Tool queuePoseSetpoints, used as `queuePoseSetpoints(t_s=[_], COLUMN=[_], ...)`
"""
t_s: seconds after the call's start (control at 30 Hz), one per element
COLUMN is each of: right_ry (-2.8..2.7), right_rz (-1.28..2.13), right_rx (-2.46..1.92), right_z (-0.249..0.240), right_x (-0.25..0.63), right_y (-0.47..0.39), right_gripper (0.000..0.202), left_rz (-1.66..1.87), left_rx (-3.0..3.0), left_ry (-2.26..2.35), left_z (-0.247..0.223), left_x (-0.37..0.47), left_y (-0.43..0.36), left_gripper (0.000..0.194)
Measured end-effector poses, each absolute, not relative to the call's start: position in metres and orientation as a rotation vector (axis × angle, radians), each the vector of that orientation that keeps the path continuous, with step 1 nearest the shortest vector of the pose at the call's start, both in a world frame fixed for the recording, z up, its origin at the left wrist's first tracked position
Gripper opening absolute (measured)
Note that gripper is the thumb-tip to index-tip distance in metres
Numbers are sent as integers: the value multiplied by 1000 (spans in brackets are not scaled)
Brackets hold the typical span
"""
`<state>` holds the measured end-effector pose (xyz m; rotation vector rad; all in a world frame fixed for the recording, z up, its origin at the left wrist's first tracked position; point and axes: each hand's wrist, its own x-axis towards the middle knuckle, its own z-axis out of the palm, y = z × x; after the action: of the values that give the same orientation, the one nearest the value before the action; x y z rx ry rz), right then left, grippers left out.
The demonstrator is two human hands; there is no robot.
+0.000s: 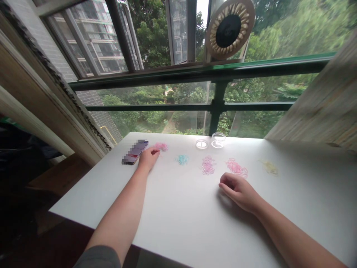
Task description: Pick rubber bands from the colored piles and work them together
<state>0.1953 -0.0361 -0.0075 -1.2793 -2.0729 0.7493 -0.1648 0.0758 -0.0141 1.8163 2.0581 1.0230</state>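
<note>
The left hand [147, 159] is hovering or resting at the near edge of the far-left pink pile [161, 146], just beside the phone [136, 152]; its fingers are forming a narrow curl, and whether they are gripping a loop cannot be told. The right hand [240, 190] is sitting just in front of the right-hand pink pile [237, 167], its fingers bending inward toward the thumb; any held item cannot be determined. The turquoise pile [182, 159] and mauve pile [208, 165] are lying between the hands on the white table [178, 212].
</note>
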Motion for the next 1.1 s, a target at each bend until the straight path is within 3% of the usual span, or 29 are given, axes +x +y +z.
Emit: queuePoseSetpoints(t_s=[0.6,1.1], right_ry=[-2078,-2094], right_rz=[753,768], right_rx=[-1301,-1297], right_z=[-5,-6], right_x=[194,195], right_y=[-38,-38], right_gripper=[14,15], left_rz=[1054,1457], left_rx=[1774,1711], left_ry=[2012,1979], left_z=[-17,-1], left_x=[-169,-158], left_y=[79,72], left_gripper=[29,28])
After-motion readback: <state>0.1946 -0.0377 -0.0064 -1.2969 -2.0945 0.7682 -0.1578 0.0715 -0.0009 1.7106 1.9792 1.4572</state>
